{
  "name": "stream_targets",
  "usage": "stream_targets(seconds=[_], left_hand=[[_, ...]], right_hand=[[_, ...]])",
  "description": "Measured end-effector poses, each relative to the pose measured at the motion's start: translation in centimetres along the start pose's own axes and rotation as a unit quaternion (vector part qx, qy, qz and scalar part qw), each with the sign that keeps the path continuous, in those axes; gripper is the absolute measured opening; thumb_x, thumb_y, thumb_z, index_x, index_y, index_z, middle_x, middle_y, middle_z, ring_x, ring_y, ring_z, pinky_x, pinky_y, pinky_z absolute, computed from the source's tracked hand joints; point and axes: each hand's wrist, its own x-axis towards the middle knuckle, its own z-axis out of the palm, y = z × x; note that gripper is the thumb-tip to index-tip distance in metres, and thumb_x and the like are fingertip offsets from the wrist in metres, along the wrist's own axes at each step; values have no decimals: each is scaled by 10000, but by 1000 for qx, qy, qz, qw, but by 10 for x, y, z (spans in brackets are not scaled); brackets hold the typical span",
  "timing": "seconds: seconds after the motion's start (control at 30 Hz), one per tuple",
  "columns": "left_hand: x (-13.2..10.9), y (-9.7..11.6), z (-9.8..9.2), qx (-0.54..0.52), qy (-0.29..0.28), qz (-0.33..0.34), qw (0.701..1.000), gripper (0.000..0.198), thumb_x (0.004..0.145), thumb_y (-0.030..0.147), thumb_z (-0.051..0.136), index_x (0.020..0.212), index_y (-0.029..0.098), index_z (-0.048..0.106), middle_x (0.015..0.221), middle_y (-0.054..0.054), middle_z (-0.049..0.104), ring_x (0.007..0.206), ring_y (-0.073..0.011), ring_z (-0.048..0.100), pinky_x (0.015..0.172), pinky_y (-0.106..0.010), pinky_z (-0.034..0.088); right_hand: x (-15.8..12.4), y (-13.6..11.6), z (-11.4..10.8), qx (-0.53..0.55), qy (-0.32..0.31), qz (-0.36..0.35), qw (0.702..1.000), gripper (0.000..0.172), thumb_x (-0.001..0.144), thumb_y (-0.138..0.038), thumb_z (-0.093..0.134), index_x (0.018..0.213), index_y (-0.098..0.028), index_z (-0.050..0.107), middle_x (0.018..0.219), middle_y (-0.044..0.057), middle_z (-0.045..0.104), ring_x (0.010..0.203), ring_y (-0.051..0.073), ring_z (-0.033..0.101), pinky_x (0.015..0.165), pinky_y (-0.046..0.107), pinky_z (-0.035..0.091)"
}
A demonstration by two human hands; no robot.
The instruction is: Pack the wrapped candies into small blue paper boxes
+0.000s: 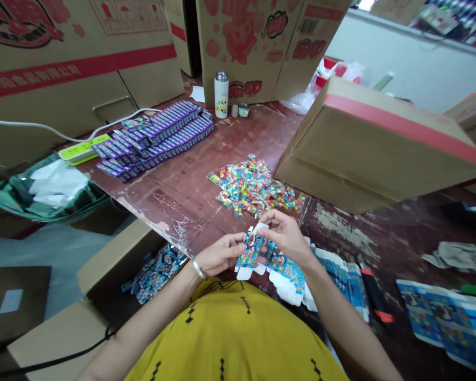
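Observation:
Close to my body, both hands are on a small blue printed carton (249, 250) with white flaps. My left hand (222, 253) pinches its left side between thumb and fingers. At the upper flap, my right hand (283, 235) has its thumb and fingers closed on the carton's edge. More flat blue cartons (287, 272) lie fanned out under my right hand and forearm. Just beyond the hands is a heap of clear-wrapped colourful candies (254, 185) on the dark red table (178, 196).
Rows of purple packs (158, 137) stand at the back left by a green power strip (83, 150). A white flask (221, 95) stands behind. A large cardboard box (381, 148) sits right; a box cutter (375, 293) lies nearer. Filled blue packs (156, 272) lie in an open box below left.

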Motion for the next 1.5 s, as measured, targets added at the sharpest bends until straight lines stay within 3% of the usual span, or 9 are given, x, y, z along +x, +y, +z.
stream_targets(seconds=[0.13, 0.27, 0.57, 0.73, 0.9, 1.0, 1.1, 1.2, 1.5], left_hand=[[-1, 1, 2, -38, 17, 34, 999, 580, 675, 399, 803, 1164, 154, 610, 1115, -164, 669, 966, -271, 678, 900, -403, 490], [-1, 0, -6, -12, 40, 37, 998, 531, 680, 413, 798, 1116, 139, 665, 990, -131, 712, 861, -233, 694, 845, -358, 506], [-6, 6, -4, 139, 43, 15, 989, 338, 721, 368, 769, 939, 113, 727, 780, -37, 694, 655, -119, 591, 647, -222, 444], [-3, 1, 2, 105, 210, 128, 964, 287, 723, 328, 766, 926, 129, 732, 823, -27, 698, 680, -116, 586, 658, -220, 456], [9, -13, 4, 59, 338, 203, 917, 276, 653, 302, 808, 845, 126, 718, 797, -31, 712, 680, -148, 627, 661, -261, 513], [13, -17, 5, 94, 379, 273, 879, 388, 675, 263, 793, 1027, 159, 669, 882, -36, 712, 763, -154, 657, 717, -261, 536], [10, -14, 6, 179, 374, 311, 855, 590, 739, 242, 745, 1287, 233, 527, 1065, -51, 677, 866, -154, 661, 762, -255, 542], [4, -8, 5, 243, 314, 284, 873, 547, 815, 247, 671, 1334, 247, 497, 1246, -76, 602, 975, -170, 638, 843, -277, 531], [-7, 5, 0, 239, 208, 219, 923, 338, 805, 187, 671, 1115, 193, 536, 1003, -41, 632, 882, -153, 630, 781, -253, 520]], right_hand=[[-14, -11, 8, -205, 84, -101, 970, 328, 855, -320, 618, 1177, -252, 621, 1022, 74, 627, 829, 191, 583, 765, 343, 478], [-26, -15, 12, -231, -52, -70, 969, 453, 871, -313, 608, 1314, -285, 520, 683, -33, 583, 603, 135, 520, 615, 267, 433], [-13, -25, -8, -60, -259, 88, 960, 192, 816, -385, 659, 882, -207, 628, 542, -53, 594, 423, 105, 527, 434, 213, 389], [-11, -15, 16, 19, 4, 7, 1000, 260, 775, -344, 714, 982, -203, 647, 842, 12, 684, 740, 146, 636, 655, 245, 495], [-12, 6, 46, 4, 97, 1, 995, 216, 826, -370, 652, 748, -169, 648, 629, -28, 583, 574, 112, 524, 548, 223, 423], [-8, 13, 57, 10, 157, -9, 988, 223, 843, -374, 630, 794, -165, 686, 639, -22, 590, 575, 115, 515, 546, 228, 419], [-2, 17, 63, 51, 187, -30, 981, 293, 844, -347, 636, 1086, -186, 676, 860, 19, 677, 721, 150, 595, 680, 266, 490], [1, 19, 64, 17, 208, -72, 975, 356, 852, -326, 629, 1191, -213, 637, 1017, 51, 673, 831, 171, 607, 788, 306, 497], [5, 13, 52, -116, 176, -168, 963, 143, 890, -266, 568, 784, -215, 650, 867, 45, 635, 852, 188, 593, 794, 330, 472]])
